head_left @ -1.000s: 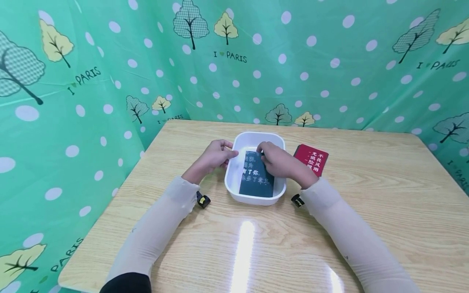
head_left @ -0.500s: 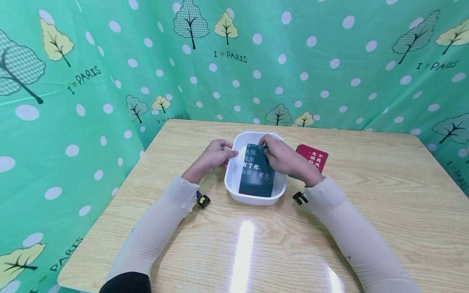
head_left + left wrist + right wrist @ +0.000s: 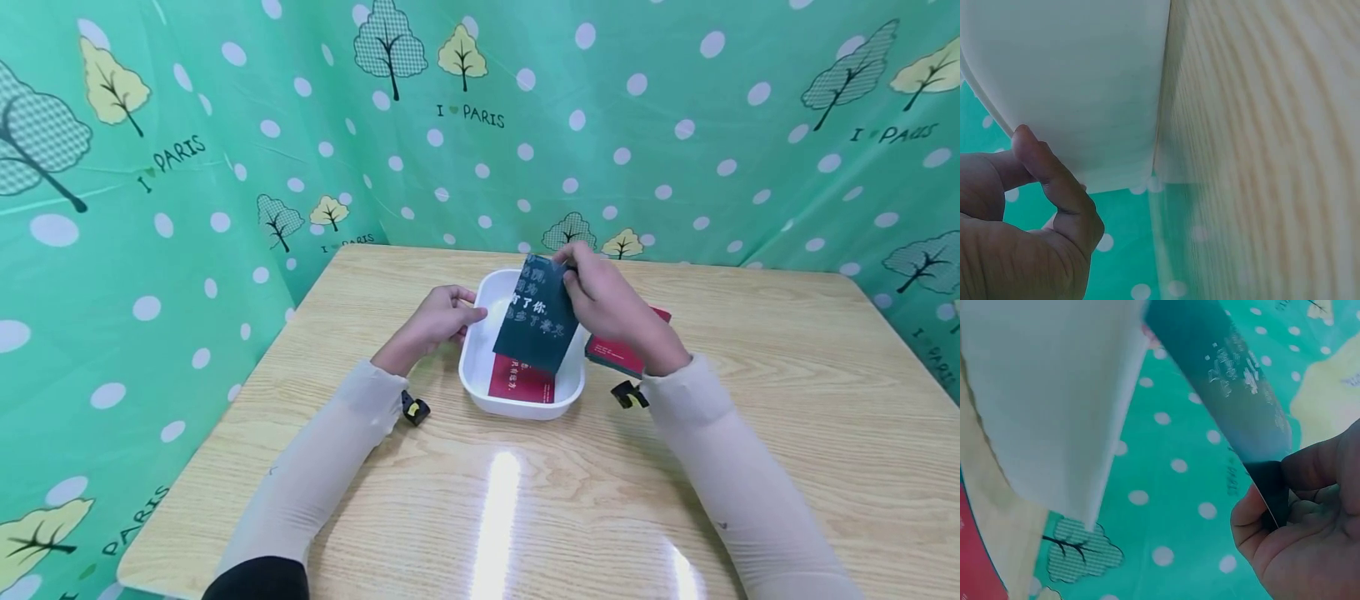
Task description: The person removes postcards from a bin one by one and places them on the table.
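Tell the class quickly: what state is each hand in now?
Left hand: holding the white bin by its rim.
Right hand: holding a dark card.

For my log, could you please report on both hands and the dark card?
Left hand grips white tub. Right hand pinches dark card, tilted. Red card in tub; no obstruction seen.

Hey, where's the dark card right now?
In the head view, the dark card is pinched in the right hand, tilted at the right part of the tub, partly covering the red card inside.
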A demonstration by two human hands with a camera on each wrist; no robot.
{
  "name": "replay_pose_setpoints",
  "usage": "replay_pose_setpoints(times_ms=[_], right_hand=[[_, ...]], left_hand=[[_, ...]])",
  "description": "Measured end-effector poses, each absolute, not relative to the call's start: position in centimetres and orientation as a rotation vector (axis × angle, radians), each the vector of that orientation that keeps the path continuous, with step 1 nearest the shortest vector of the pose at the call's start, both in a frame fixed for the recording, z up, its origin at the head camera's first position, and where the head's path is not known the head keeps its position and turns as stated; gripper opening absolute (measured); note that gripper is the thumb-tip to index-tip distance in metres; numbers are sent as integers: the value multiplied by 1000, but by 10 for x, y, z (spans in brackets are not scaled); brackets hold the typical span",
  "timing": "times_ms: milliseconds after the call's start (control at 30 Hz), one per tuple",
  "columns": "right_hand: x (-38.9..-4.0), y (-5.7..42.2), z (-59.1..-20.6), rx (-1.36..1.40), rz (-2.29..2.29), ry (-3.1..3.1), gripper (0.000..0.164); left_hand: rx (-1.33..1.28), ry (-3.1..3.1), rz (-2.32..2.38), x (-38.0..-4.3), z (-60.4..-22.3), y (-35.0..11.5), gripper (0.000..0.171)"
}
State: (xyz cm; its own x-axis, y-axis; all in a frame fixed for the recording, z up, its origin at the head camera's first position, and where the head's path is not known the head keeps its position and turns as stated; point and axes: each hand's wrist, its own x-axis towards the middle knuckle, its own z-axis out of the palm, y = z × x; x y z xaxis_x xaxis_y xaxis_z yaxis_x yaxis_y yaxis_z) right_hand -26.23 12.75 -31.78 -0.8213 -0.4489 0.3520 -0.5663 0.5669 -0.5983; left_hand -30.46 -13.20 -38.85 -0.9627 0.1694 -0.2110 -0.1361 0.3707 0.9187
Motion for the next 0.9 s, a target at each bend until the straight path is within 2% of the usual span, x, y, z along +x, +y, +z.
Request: replay_pose_setpoints(times_ms=[533, 900], right_hand=[[-261, 174, -290, 682, 1103, -2511, 25], [-281, 216, -306, 332, 1164, -2557, 30]], left_hand=[[53, 2346, 1634, -307, -389, -132, 35], [44, 2329, 1647, -306, -389, -133, 35]])
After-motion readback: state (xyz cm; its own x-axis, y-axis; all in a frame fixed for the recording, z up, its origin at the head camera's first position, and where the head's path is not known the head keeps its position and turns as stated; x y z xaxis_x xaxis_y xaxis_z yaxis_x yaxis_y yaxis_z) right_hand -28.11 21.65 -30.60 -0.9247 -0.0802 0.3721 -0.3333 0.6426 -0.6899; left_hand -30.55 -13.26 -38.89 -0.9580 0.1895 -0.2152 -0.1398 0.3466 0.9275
